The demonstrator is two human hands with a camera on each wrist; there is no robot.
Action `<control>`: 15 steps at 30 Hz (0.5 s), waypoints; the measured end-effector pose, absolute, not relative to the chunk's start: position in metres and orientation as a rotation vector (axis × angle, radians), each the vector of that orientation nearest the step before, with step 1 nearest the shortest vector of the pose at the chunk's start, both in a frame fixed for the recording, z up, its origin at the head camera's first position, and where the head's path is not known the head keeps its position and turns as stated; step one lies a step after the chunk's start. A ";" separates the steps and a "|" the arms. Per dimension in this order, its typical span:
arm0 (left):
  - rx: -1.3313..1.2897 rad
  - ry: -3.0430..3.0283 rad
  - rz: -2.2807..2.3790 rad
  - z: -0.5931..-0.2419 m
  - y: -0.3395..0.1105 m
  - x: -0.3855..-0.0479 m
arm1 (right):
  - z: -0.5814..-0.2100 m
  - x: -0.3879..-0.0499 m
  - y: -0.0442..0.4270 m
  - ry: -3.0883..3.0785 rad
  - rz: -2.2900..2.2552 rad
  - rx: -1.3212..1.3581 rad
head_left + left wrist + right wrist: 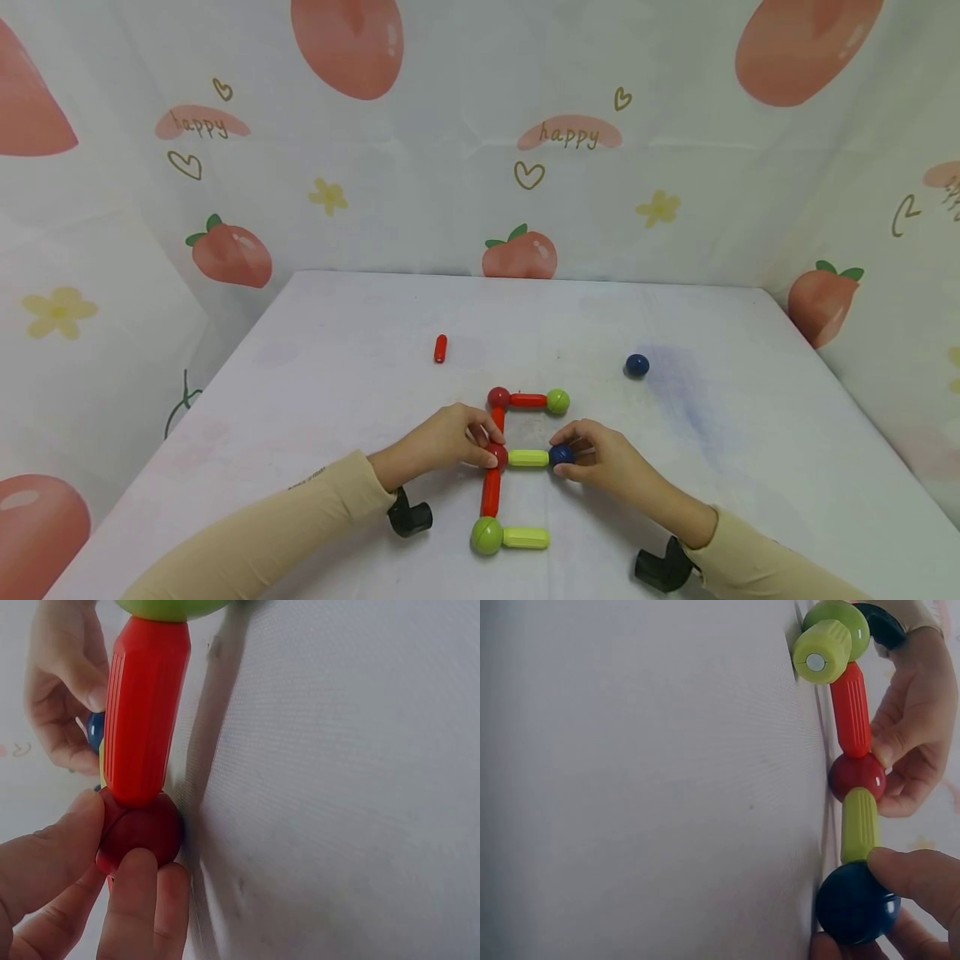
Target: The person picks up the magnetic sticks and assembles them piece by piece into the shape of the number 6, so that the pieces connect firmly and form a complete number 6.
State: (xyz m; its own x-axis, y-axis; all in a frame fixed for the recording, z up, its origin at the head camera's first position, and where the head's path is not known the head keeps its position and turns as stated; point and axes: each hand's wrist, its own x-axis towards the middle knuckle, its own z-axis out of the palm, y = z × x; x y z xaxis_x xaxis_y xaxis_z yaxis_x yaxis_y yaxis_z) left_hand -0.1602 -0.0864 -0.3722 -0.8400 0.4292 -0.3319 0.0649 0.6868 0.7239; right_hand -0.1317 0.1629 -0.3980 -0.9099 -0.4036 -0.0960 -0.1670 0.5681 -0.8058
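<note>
An E-shaped frame of toy balls and sticks lies on the table. My left hand [453, 437] pinches its middle red ball [146, 832], which joins an upper red stick [498, 417] and a lower red stick [491, 495]. With thumb and fingers, my right hand [603, 457] holds a dark blue ball [855, 904] at the end of the middle yellow-green stick [528, 458]. Up top, another red ball [498, 397] carries a sideways red stick [529, 401] and a green ball [558, 402]. At the bottom, a green ball [487, 535] bears a yellow-green stick [527, 537] with a free end.
A loose red stick [440, 348] lies behind the frame to the left. Farther right sits a second dark blue ball [637, 366]. The white table [360, 333] ends at a printed cloth backdrop [427, 192]. Black wrist mounts [410, 517] hang under both forearms.
</note>
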 end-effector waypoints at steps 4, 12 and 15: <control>0.384 2.411 1.018 -0.372 -0.087 -0.160 | -0.398 -0.131 0.163 2.527 -1.251 -0.457; 0.364 2.401 1.023 -0.370 -0.086 -0.159 | -0.397 -0.131 0.163 2.526 -1.254 -0.470; 0.361 2.402 1.021 -0.369 -0.086 -0.158 | -0.397 -0.131 0.162 2.523 -1.255 -0.462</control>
